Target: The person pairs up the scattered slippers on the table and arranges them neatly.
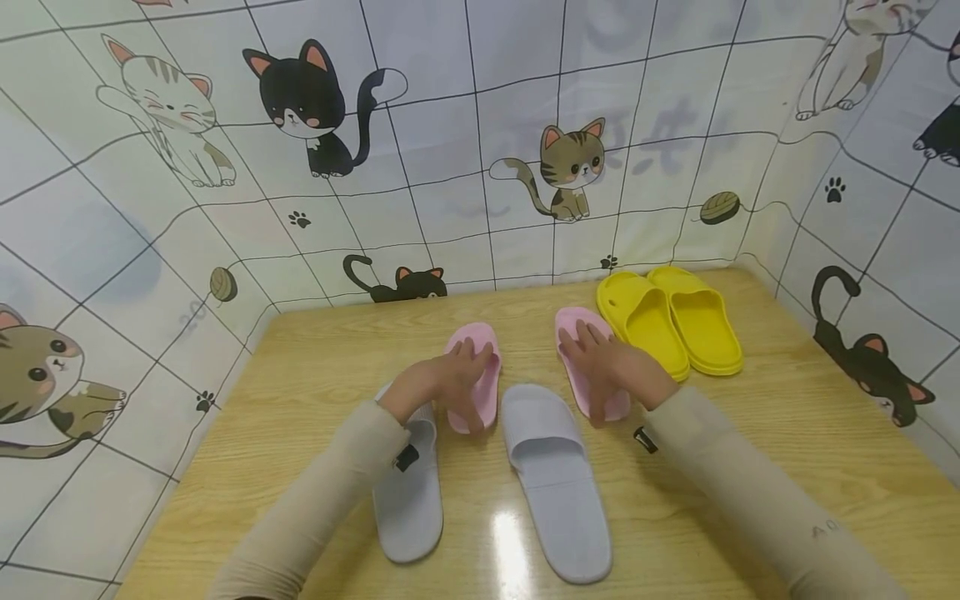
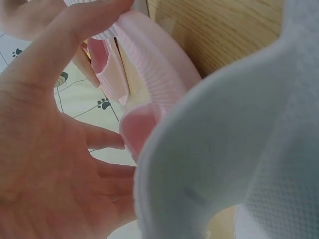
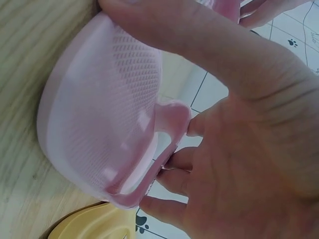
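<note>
Two small pink slippers lie apart on the wooden table, toes away from me. Over the left pink slipper (image 1: pixel 491 400) my left hand (image 1: pixel 453 379) is spread; in the left wrist view its thumb meets the heel rim and straight fingers touch the strap (image 2: pixel 134 124). My right hand (image 1: pixel 611 367) spans the right pink slipper (image 1: pixel 617 407). Its thumb lies at the sole's edge (image 3: pixel 94 109) and the fingertips rest against the strap in the right wrist view. A pale grey slipper (image 1: pixel 408 508) sits partly under my left wrist; its mate (image 1: pixel 558 500) lies between my arms.
Yellow clogs (image 1: pixel 705 329) stand side by side at the back right, close to my right hand. The wooden table (image 1: pixel 315 358) meets a cat-patterned cloth (image 1: pixel 450 167) at the back and sides.
</note>
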A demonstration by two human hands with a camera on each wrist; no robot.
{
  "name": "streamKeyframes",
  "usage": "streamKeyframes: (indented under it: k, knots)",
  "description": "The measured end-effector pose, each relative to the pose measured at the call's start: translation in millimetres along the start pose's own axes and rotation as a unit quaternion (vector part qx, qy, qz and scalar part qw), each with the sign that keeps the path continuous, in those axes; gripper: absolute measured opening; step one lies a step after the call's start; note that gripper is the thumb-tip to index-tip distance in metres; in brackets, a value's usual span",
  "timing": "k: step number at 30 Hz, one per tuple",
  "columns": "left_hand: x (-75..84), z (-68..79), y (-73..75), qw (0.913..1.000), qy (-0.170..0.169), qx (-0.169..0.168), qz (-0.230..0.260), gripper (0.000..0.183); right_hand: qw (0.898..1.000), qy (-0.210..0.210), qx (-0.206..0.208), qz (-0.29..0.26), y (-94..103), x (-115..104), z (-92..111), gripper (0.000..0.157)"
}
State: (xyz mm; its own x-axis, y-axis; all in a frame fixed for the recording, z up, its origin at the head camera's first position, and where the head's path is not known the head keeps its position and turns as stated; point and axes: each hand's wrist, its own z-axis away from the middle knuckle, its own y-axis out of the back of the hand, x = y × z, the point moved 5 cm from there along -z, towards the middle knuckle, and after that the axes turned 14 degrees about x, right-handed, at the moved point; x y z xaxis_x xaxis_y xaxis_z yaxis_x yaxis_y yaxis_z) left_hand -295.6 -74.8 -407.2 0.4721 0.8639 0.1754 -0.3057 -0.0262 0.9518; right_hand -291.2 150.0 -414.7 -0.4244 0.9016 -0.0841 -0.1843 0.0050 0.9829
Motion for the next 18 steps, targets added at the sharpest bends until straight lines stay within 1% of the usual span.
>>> streamKeyframes:
  k: [8, 12, 18]
  knots:
    - [-0.4, -2.0, 0.1, 1.0000, 0.004, 0.000, 0.001, 0.139, 1.000, -0.017, -0.007, 0.005, -0.3, 4.5, -8.3, 0.139]
    - [-0.8, -2.6, -0.7, 1.0000, 0.006, 0.001, 0.000, 0.140, 1.000, -0.014, -0.002, 0.011, -0.2, 6.0, -12.3, 0.139]
    - [-1.9, -4.1, -3.1, 0.9999, 0.011, 0.001, -0.011, 0.142, 1.000, -0.018, -0.008, -0.001, 0.8, 10.5, -19.2, 0.141]
